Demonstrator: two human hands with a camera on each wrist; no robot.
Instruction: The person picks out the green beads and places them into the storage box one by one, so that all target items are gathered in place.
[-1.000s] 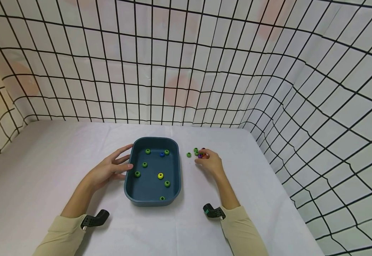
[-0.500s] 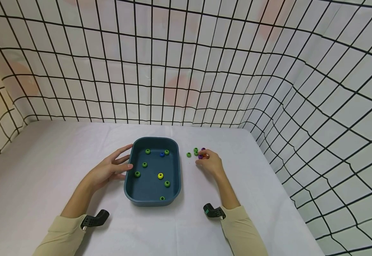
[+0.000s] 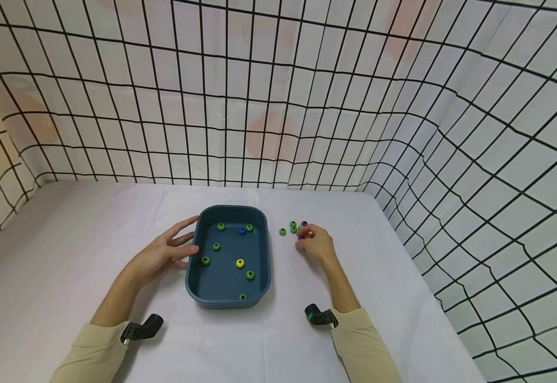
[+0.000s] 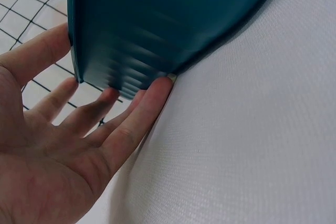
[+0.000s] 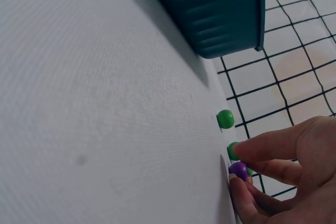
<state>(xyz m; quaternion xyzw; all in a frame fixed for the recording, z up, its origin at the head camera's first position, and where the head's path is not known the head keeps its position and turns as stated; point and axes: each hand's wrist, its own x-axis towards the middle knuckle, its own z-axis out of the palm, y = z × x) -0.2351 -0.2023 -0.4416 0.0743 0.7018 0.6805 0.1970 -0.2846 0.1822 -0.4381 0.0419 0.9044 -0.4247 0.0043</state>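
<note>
- Main change: right hand (image 3: 318,247) has drawn back slightly toward the person and away from the bin side over the last second. Small shift, still down at the loose cluster.
- Purple bead (image 5: 239,170) has come along with the fingertips. Right wrist view has it between thumb and forefinger, clamped on it as far as I can tell; other fingers bent behind.
- Rear purple bead (image 3: 304,223) now shows more fully past the knuckles, so that side of the cluster is opening up.
- My read: pinch is made or nearly so, bead not clear of the table (image 3: 278,340) yet. Cluster is tight, so a neighbour could get nudged during pickup.
- Left hand (image 3: 165,251): no visible change. Fingers apart, tips against the outside of the bin's left wall, nothing gripped. Probably just steadying it.
- Bin (image 3: 227,305): same spot, between the hands, upright on the cloth. Contents unchanged: six green beads (image 3: 250,275), one yellow bead (image 3: 240,263), one blue bead (image 3: 242,231), spread over the floor, so nothing added in this window.
- Loose green beads (image 3: 282,232): just right of the bin, the nearest one a little apart from the rest. Part of the cluster is behind the right fingers, can't give a firm count.
</note>
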